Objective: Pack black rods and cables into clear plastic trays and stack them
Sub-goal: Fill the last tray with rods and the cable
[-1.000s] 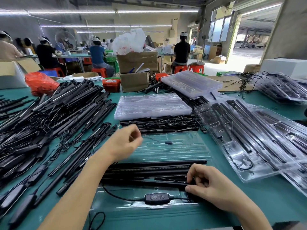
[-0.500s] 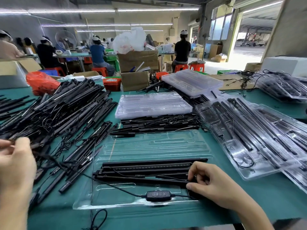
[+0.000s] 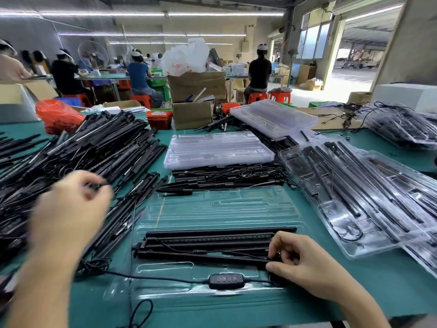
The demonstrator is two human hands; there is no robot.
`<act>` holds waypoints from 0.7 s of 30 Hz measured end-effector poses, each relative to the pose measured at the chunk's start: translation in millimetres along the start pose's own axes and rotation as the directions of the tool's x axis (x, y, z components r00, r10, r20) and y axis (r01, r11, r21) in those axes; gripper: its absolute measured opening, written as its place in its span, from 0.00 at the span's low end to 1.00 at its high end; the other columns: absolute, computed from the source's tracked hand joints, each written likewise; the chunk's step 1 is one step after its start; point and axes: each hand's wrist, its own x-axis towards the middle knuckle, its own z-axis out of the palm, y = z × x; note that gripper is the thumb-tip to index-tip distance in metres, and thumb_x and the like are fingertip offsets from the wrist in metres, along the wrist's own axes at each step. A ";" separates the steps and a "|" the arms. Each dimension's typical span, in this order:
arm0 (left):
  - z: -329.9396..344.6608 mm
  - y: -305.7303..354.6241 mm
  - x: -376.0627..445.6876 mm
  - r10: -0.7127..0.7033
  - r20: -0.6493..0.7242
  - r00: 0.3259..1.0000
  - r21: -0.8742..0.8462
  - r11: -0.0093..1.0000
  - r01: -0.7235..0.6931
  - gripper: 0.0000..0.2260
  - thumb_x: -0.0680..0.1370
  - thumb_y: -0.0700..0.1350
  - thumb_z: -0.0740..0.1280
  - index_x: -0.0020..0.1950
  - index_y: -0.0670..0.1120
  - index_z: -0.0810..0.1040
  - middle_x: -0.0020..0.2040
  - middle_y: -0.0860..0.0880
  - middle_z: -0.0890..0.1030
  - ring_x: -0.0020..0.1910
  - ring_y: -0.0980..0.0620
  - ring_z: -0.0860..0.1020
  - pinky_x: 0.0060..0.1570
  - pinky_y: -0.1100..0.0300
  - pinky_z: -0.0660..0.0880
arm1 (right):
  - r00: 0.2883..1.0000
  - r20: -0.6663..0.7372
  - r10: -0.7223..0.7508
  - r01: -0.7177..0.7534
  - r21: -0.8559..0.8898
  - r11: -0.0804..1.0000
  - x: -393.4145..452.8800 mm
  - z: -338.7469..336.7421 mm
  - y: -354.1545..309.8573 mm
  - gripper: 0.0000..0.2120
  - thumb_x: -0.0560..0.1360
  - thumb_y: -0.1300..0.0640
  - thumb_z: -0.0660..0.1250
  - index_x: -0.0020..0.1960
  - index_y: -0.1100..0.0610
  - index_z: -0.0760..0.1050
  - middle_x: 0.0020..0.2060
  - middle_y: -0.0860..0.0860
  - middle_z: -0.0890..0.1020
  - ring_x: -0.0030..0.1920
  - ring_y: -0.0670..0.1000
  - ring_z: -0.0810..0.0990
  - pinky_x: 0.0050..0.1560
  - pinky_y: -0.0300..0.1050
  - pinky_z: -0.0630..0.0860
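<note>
Rods [image 3: 208,245] in tray [image 3: 220,204], right ends under right hand [image 3: 305,268] fingers [image 3: 275,248].

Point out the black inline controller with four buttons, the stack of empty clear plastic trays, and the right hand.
black inline controller with four buttons [image 3: 226,281]: head view, button face.
stack of empty clear plastic trays [image 3: 218,149]: head view, top tray's middle.
right hand [image 3: 305,263]: head view, back of hand.

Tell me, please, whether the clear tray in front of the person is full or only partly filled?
Partly filled: black rods occupy the clear tray's near slots; its far slots lie empty.
</note>
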 end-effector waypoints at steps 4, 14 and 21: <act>80.7 44.9 -1.7 0.182 0.460 0.869 -0.035 0.982 -0.187 0.07 0.79 0.48 0.67 0.41 0.55 0.80 0.34 0.59 0.81 0.35 0.58 0.79 0.31 0.71 0.68 | 1.000 0.001 -0.011 0.011 0.006 1.000 -0.4 -0.2 -0.7 0.08 0.72 0.56 0.76 0.43 0.52 0.76 0.25 0.48 0.70 0.29 0.43 0.65 0.33 0.37 0.63; 164.1 42.6 22.2 -0.004 0.655 0.755 0.366 0.877 -0.312 0.14 0.83 0.52 0.56 0.67 0.54 0.71 0.66 0.46 0.70 0.67 0.44 0.66 0.65 0.45 0.63 | 1.000 0.012 -0.029 0.029 0.019 0.999 0.0 -0.8 1.8 0.08 0.72 0.50 0.74 0.43 0.50 0.76 0.25 0.47 0.70 0.29 0.43 0.65 0.33 0.35 0.63; 172.0 33.1 24.5 0.030 0.663 0.748 0.347 0.873 -0.343 0.18 0.83 0.55 0.54 0.73 0.58 0.66 0.69 0.48 0.66 0.70 0.46 0.62 0.67 0.45 0.60 | 0.999 -0.009 -0.036 0.037 0.019 0.999 -1.3 1.4 6.2 0.08 0.70 0.45 0.72 0.43 0.47 0.75 0.26 0.47 0.70 0.29 0.43 0.65 0.33 0.35 0.63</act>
